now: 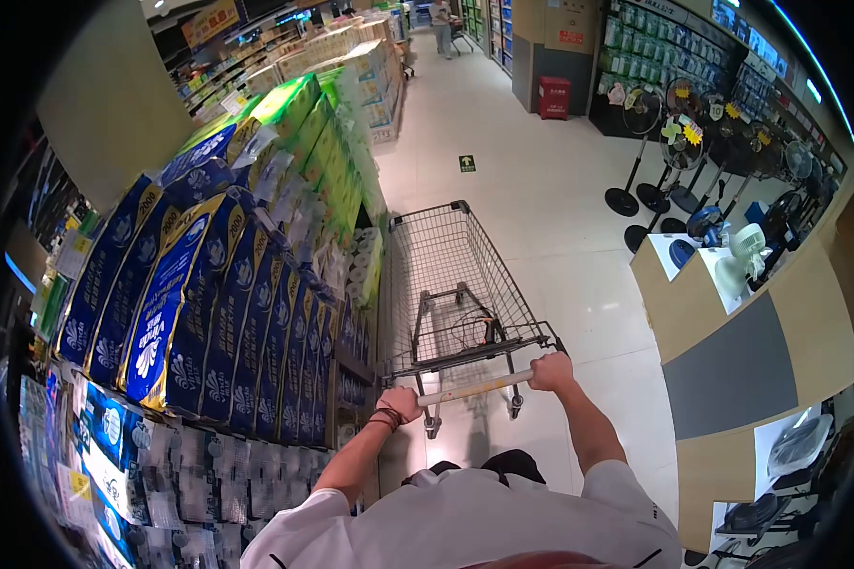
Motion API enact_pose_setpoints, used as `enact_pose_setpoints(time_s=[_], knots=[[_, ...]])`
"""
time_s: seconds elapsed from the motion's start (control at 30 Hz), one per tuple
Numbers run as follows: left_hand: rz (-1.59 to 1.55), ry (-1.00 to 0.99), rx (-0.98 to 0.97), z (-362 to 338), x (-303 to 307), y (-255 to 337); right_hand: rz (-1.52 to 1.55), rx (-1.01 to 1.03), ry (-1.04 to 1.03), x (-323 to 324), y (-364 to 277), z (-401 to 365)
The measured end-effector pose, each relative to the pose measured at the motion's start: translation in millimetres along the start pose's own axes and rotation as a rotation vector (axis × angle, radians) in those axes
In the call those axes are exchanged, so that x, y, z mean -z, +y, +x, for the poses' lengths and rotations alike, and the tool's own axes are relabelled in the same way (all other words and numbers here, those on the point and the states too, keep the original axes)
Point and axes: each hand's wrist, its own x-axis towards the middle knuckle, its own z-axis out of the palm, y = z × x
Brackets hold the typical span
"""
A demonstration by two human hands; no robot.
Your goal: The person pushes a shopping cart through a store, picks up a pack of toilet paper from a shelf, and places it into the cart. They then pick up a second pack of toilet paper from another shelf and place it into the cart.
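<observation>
A wire shopping cart stands in front of me with its handle bar across my body. At the bar's left end, my left hand is wrapped round it, a dark band on that wrist. My right hand grips the opposite end near the basket's corner. No goods show in the wire basket, and the floor is visible through its mesh. Close along the cart's left side rises a stack of blue tissue packs.
Green packs continue the left stack, with cartons beyond. Several standing fans and a wooden display counter line the right. A red bin stands farther up the tiled aisle, where a distant person is visible.
</observation>
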Motion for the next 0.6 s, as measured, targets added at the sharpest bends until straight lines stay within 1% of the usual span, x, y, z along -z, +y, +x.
enact_pose_setpoints(time_s=[0.07,0.2,0.3,0.37,0.5,0.53,0.6], knots=[[0.008,0.003,-0.015,17,11,-4,0.0,0.011,0.057,-3,6,16],[0.009,0.027,0.02,48,37,-8,0.01,0.006,0.087,4,16,48],[0.003,0.045,0.032,80,51,-10,-0.005,-0.014,0.031,17,27,77],[0.038,0.138,0.014,101,58,-12,-0.012,-0.011,0.065,18,40,99],[0.006,0.124,0.022,150,83,-12,-0.015,0.004,0.082,27,67,148],[0.001,0.106,0.032,163,91,-12,-0.006,0.037,0.171,24,77,163],[0.003,0.083,0.053,191,105,-11,-0.01,0.04,0.164,28,95,194]])
